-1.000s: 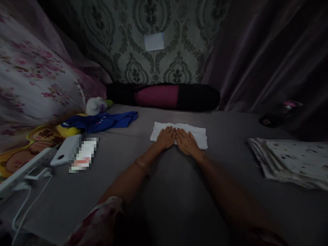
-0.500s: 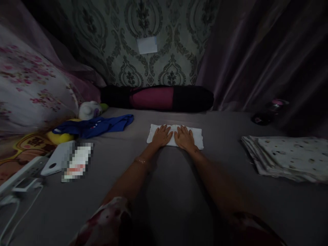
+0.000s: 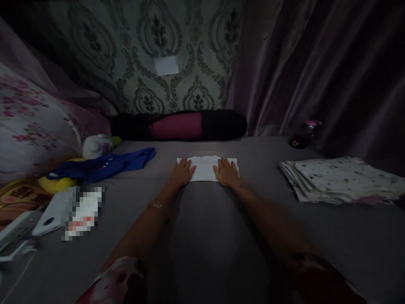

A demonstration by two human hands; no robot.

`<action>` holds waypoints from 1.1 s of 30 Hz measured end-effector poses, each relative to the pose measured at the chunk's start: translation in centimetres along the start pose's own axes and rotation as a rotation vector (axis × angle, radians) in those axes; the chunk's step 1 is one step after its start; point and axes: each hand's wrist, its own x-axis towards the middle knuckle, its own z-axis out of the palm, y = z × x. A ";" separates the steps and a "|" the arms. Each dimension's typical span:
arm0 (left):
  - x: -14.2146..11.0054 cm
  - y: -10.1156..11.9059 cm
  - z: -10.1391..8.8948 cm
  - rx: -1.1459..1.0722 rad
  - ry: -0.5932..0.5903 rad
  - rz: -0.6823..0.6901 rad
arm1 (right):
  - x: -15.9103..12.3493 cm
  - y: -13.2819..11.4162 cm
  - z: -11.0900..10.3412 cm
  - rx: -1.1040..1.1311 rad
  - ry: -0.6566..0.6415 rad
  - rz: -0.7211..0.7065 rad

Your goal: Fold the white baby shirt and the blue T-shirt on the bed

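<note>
A white folded cloth (image 3: 204,169) lies flat on the grey bed sheet (image 3: 209,219) in front of me. My left hand (image 3: 182,172) rests palm down on its left end, fingers stretched out. On the right end lies my right hand (image 3: 227,172), also flat with its fingers extended. Between the two hands the middle of the cloth shows bare. Neither hand grips anything.
To the left are a blue garment (image 3: 104,166), a white plush toy (image 3: 96,146), a white device (image 3: 55,211) and a power strip (image 3: 19,228). A long black and magenta bolster (image 3: 177,126) lies by the wall. Folded patterned cloths (image 3: 341,179) sit at right.
My hands have slid apart from the cloth's middle to its two ends, the left hand moving left. The camera view has turned a little to the right.
</note>
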 end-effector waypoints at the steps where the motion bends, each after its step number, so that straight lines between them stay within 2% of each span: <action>1: -0.2 -0.7 0.1 -0.001 0.009 0.009 | -0.3 0.6 0.0 -0.014 0.008 0.003; 4: -0.3 -2.3 0.6 -0.035 0.012 0.042 | -0.7 2.0 0.0 -0.014 0.003 0.001; 7: -0.1 -3.0 0.9 -0.064 -0.002 0.057 | -0.6 2.5 0.1 0.002 -0.008 0.004; 12: -0.1 -2.5 -0.1 -0.087 -0.068 0.050 | -0.4 2.4 -0.3 0.024 -0.056 0.019; 17: -0.5 -2.2 -1.0 -0.120 0.016 -0.036 | -0.5 2.7 -0.9 0.004 0.001 0.067; 21: -0.4 -2.8 -0.3 -0.131 -0.035 -0.042 | -0.6 3.0 -0.3 -0.015 0.016 0.079; 27: 0.2 -3.6 1.0 -0.112 -0.047 -0.027 | -0.5 3.1 0.1 -0.030 0.023 0.072; 33: 0.6 -3.6 1.0 -0.097 -0.072 -0.035 | -0.3 3.2 -0.1 -0.021 -0.031 0.090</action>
